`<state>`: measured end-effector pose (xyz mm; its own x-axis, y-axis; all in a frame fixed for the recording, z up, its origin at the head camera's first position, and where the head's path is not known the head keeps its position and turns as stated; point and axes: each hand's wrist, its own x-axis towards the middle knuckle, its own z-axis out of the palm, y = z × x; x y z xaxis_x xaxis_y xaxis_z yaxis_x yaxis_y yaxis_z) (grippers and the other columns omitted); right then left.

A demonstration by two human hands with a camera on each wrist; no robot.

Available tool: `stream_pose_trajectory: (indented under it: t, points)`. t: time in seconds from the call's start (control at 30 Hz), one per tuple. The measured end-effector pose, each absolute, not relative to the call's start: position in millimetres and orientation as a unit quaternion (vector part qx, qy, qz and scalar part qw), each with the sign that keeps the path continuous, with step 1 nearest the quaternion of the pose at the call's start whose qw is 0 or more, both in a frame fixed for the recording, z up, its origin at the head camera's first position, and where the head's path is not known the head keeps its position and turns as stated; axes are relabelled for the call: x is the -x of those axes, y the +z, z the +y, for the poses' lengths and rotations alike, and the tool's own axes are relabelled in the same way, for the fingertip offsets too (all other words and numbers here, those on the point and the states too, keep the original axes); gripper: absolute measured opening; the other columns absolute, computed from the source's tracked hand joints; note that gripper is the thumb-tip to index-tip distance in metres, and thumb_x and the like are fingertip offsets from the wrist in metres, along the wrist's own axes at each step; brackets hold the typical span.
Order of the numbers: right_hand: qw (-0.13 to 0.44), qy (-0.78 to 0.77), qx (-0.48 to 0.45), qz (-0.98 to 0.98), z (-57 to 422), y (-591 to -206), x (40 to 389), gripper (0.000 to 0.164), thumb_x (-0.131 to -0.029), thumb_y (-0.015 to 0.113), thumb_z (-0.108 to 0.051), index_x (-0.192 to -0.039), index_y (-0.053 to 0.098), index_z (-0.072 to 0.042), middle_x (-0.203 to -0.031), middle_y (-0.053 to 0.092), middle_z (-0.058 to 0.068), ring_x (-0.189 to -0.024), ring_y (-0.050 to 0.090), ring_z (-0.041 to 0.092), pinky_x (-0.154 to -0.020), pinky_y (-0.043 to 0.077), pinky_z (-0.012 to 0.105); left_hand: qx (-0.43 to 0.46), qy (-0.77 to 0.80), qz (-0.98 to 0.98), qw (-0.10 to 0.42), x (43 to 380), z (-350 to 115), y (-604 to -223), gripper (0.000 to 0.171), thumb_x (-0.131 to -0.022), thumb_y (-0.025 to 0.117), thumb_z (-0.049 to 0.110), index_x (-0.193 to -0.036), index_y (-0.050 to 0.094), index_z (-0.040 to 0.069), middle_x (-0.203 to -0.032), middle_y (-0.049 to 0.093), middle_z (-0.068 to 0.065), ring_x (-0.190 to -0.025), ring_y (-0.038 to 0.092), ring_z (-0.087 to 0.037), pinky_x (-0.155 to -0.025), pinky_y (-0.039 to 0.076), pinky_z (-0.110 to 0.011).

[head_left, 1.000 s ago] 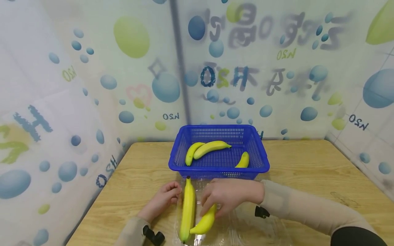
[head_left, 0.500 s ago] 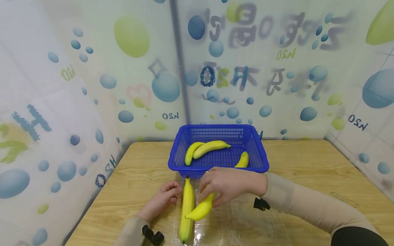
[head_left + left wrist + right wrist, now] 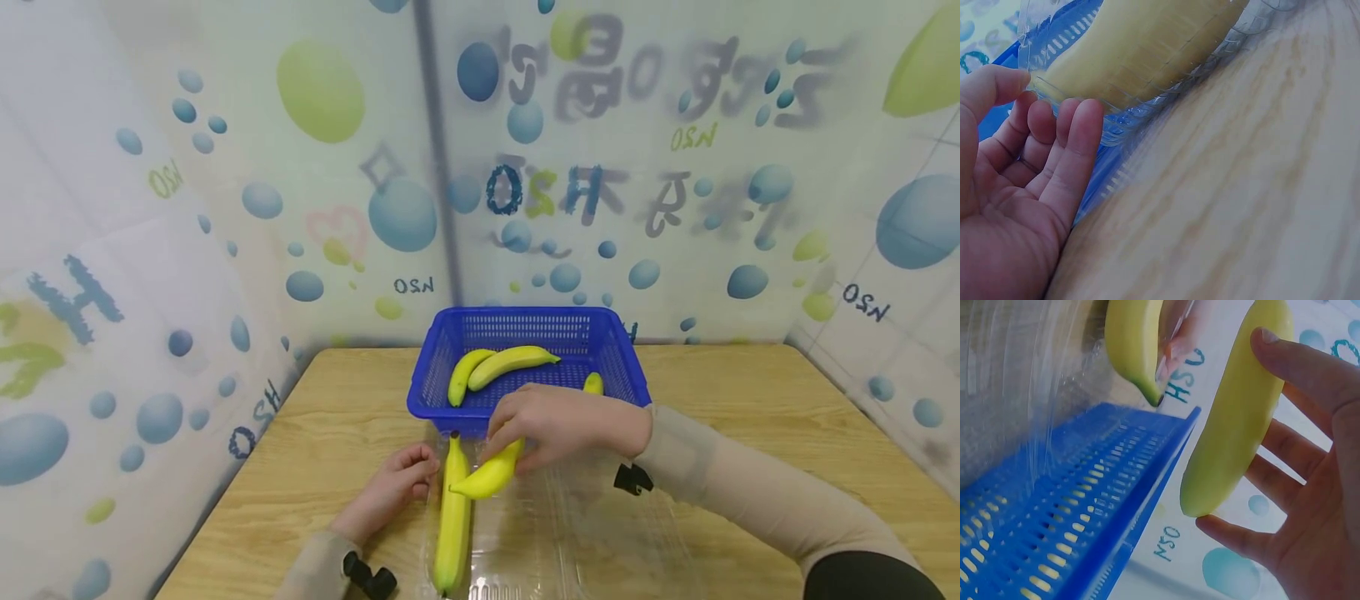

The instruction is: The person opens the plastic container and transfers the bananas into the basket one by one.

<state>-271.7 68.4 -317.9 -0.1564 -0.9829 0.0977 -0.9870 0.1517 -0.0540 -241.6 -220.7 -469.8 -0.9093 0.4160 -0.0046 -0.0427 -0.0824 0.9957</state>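
Observation:
My right hand (image 3: 566,423) holds a yellow banana (image 3: 489,477) between thumb and fingers, above the clear plastic container (image 3: 517,550). In the right wrist view this banana (image 3: 1235,419) shows nearly whole, the thumb across one side and the fingers along the other. A second, longer banana (image 3: 452,533) lies lengthwise along the container's left side. My left hand (image 3: 401,483) pinches the container's left rim near the far corner. The left wrist view shows thumb and fingertips of that hand (image 3: 1035,162) at the clear rim, with the banana (image 3: 1141,50) behind the plastic wall.
Behind the container stands a blue perforated basket (image 3: 528,412). Two bananas (image 3: 513,365) lie at its left, and another banana (image 3: 593,383) at its right is partly hidden by my right hand. The wooden table (image 3: 750,433) ends at a patterned curtain (image 3: 660,167).
My right hand has lifted the banana and moved it away from me, towards the basket. The left hand and the banana in the container have stayed in place.

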Motion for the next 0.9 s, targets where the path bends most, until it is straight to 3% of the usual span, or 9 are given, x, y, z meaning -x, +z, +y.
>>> stream_pose_trajectory:
  t: [0.23, 0.5, 0.9]
  points:
    - [0.026, 0.072, -0.646, -0.759, 70, -315, 285, 0.038, -0.083, 0.078, -0.025, -0.120, 0.069, -0.022, -0.109, 0.065, -0.005, -0.102, 0.057, 0.010, -0.089, 0.046, 0.024, -0.132, 0.717, 0.667, 0.156, 241, -220, -469, 0.006, -0.097, 0.053, 0.011, -0.092, 0.051, 0.008, -0.082, 0.051, 0.000, -0.071, 0.053, -0.010, -0.065, 0.049, -0.023]
    - [0.016, 0.086, -0.621, -0.779, 73, -316, 294, 0.036, -0.084, 0.077, -0.022, -0.119, 0.070, -0.018, -0.111, 0.065, -0.004, -0.104, 0.057, 0.011, -0.089, 0.047, 0.024, -0.136, 0.718, 0.664, 0.156, 241, -220, -467, 0.006, -0.098, 0.053, 0.010, -0.093, 0.051, 0.008, -0.083, 0.050, -0.001, -0.072, 0.053, -0.010, -0.065, 0.049, -0.024]
    - [0.000, 0.105, -0.571, -0.814, 73, -320, 308, 0.035, -0.085, 0.075, -0.024, -0.120, 0.069, -0.023, -0.113, 0.064, -0.007, -0.103, 0.056, 0.009, -0.089, 0.047, 0.026, -0.129, 0.720, 0.663, 0.156, 240, -219, -466, 0.006, -0.097, 0.053, 0.010, -0.093, 0.051, 0.007, -0.083, 0.050, -0.001, -0.073, 0.052, -0.010, -0.065, 0.049, -0.024]
